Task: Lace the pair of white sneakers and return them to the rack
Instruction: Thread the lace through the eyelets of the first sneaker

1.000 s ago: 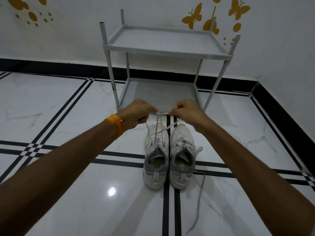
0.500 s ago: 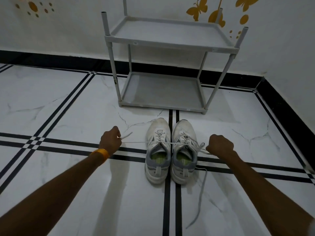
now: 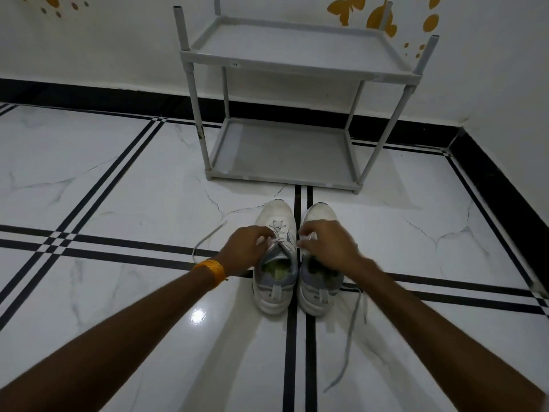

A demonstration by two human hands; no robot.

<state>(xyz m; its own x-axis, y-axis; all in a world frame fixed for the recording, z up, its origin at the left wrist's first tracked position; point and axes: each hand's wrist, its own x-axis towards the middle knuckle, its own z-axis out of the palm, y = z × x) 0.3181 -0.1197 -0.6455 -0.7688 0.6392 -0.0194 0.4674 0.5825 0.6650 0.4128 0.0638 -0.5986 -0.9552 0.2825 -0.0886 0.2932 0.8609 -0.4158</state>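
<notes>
Two white sneakers stand side by side on the floor, toes toward the rack. My left hand (image 3: 245,248) pinches the lace at the upper eyelets of the left sneaker (image 3: 276,260). My right hand (image 3: 325,243) pinches the other end of that lace, over the tongue of the right sneaker (image 3: 319,281), and hides its eyelets. One loose lace tail (image 3: 205,240) trails left across the tiles. A long loose lace (image 3: 349,337) from the right sneaker lies on the floor toward me.
A grey two-shelf rack (image 3: 285,173) stands against the white wall just beyond the sneakers, both shelves bare. The glossy white tile floor (image 3: 118,188) has black stripes. A black skirting (image 3: 505,185) runs along the right wall.
Both hands have come back in from wide apart to the left sneaker's eyelets. The lace that was stretched taut between them is slack, with one tail lying to the left.
</notes>
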